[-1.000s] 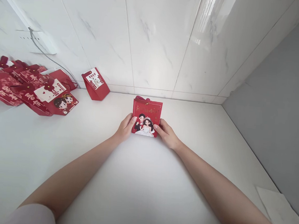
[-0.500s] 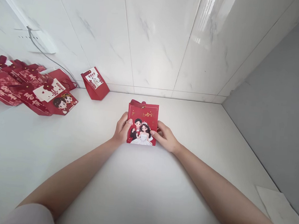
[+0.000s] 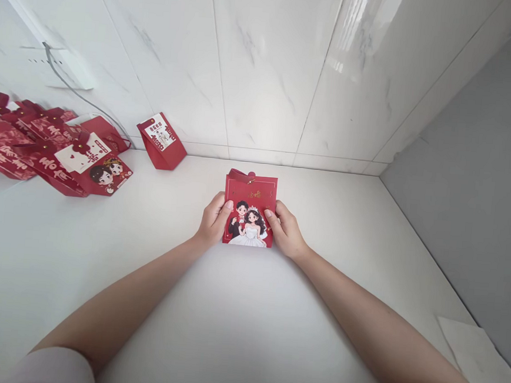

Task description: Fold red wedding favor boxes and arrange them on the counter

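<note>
A red gift box point(image 3: 250, 214) with a cartoon bride and groom on its front is held between both hands above the white table. A dark red ribbon point(image 3: 240, 176) with a small round fastening lies along its top edge. My left hand point(image 3: 215, 218) grips the left side, thumb on the front face. On the opposite side, my right hand point(image 3: 288, 229) holds the edge, its thumb pressed near the bride's hair. The fingers behind the box are partly hidden.
Several red gift boxes point(image 3: 58, 170) with ribbons crowd the table's left. A single red triangular box point(image 3: 166, 146) stands against the marble wall point(image 3: 265, 68). A grey cable point(image 3: 81, 95) hangs from a wall socket plate. A pale sheet point(image 3: 469, 344) lies at the right edge.
Both hands have shifted the gift box slightly to the right. My right thumb now lies higher on its front, and both hands still hold it.
</note>
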Available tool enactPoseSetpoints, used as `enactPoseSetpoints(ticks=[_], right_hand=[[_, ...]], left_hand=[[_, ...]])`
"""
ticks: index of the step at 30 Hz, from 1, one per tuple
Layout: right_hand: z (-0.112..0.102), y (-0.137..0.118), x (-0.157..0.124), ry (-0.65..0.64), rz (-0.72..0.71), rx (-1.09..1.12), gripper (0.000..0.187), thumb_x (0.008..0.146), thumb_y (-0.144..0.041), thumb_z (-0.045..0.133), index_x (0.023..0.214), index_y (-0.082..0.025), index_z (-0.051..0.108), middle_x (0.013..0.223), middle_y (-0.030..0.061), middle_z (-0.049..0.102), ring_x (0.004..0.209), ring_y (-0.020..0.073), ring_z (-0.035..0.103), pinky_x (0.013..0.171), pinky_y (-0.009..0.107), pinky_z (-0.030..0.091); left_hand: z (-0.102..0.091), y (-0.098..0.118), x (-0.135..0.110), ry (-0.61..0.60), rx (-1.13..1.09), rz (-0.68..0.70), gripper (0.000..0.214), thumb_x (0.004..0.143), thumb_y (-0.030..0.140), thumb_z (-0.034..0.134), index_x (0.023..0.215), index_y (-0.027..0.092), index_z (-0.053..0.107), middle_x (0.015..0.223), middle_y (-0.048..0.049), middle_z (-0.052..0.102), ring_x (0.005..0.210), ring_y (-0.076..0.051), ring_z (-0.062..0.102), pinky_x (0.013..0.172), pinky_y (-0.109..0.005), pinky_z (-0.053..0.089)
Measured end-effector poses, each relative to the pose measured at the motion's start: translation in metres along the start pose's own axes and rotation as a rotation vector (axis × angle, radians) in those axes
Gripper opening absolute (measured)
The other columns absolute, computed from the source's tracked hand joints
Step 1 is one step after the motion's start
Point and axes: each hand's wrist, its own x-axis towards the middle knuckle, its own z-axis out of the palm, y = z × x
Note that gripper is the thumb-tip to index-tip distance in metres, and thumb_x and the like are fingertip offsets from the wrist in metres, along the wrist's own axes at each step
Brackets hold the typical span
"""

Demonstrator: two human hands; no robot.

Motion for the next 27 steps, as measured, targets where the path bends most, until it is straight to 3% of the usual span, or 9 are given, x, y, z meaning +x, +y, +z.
enactPoseSetpoints(ticks=[3,9,16,19,23,25,27], right_hand=[[0.001,0.000,0.001,0.020,0.011,-0.020,0.032,0.099,-0.052,0.039,0.098,-0.024,0.054,0.092,0.0045,0.058,0.085,0.0215,0.057,0.077,0.034,0.047],[0.004,0.000,0.001,0.045,0.045,0.088,0.029,0.098,-0.049,0.042,0.097,-0.023,0.055,0.094,0.0047,0.060,0.087,0.0212,0.057,0.077,0.033,0.048],[0.001,0.004,0.001,0.035,0.001,0.042,0.029,0.096,-0.050,0.047,0.099,-0.023,0.056,0.101,0.0051,0.060,0.090,0.0206,0.058,0.082,0.033,0.048],[-0.001,0.013,0.006,-0.065,0.147,0.106,0.034,0.092,-0.056,0.050,0.098,-0.023,0.055,0.100,0.0036,0.063,0.092,0.0213,0.059,0.082,0.034,0.049],[-0.005,0.023,0.011,-0.049,0.314,0.095,0.038,0.090,-0.061,0.049,0.085,-0.023,0.051,0.093,0.0020,0.064,0.090,0.0220,0.059,0.084,0.038,0.049],[-0.007,0.024,0.011,-0.033,0.285,0.111,0.038,0.091,-0.061,0.048,0.091,-0.023,0.053,0.108,0.0049,0.064,0.102,0.0238,0.059,0.092,0.041,0.047],[-0.007,0.023,0.009,-0.039,0.217,0.091,0.041,0.091,-0.060,0.049,0.109,-0.024,0.056,0.135,0.0083,0.053,0.125,0.0266,0.049,0.105,0.045,0.040]], left_hand=[[-0.001,-0.003,0.000,0.001,0.006,-0.002,0.039,0.093,0.052,0.048,0.111,0.020,0.062,0.111,-0.0100,0.064,0.100,-0.025,0.060,0.087,-0.036,0.051],[-0.002,-0.006,0.000,-0.105,-0.099,-0.137,0.042,0.095,0.052,0.045,0.111,0.017,0.060,0.105,-0.0100,0.068,0.096,-0.025,0.064,0.084,-0.037,0.053],[0.001,-0.001,-0.001,0.012,0.030,-0.065,0.033,0.095,0.049,0.046,0.100,0.019,0.058,0.094,-0.0047,0.065,0.081,-0.017,0.060,0.073,-0.029,0.050],[-0.001,-0.009,0.006,0.017,-0.040,-0.134,0.033,0.093,0.052,0.050,0.098,0.020,0.054,0.095,-0.0029,0.066,0.084,-0.017,0.062,0.074,-0.028,0.050],[-0.008,-0.023,0.016,-0.050,-0.121,-0.283,0.041,0.092,0.058,0.046,0.101,0.019,0.056,0.104,-0.0052,0.068,0.096,-0.021,0.064,0.086,-0.035,0.050],[-0.010,-0.027,0.018,-0.018,-0.025,-0.300,0.045,0.092,0.060,0.045,0.099,0.019,0.060,0.106,-0.0065,0.069,0.100,-0.023,0.063,0.092,-0.038,0.048],[-0.012,-0.030,0.018,0.036,0.059,-0.278,0.050,0.093,0.061,0.040,0.102,0.018,0.063,0.113,-0.0084,0.067,0.108,-0.025,0.060,0.099,-0.040,0.044]])
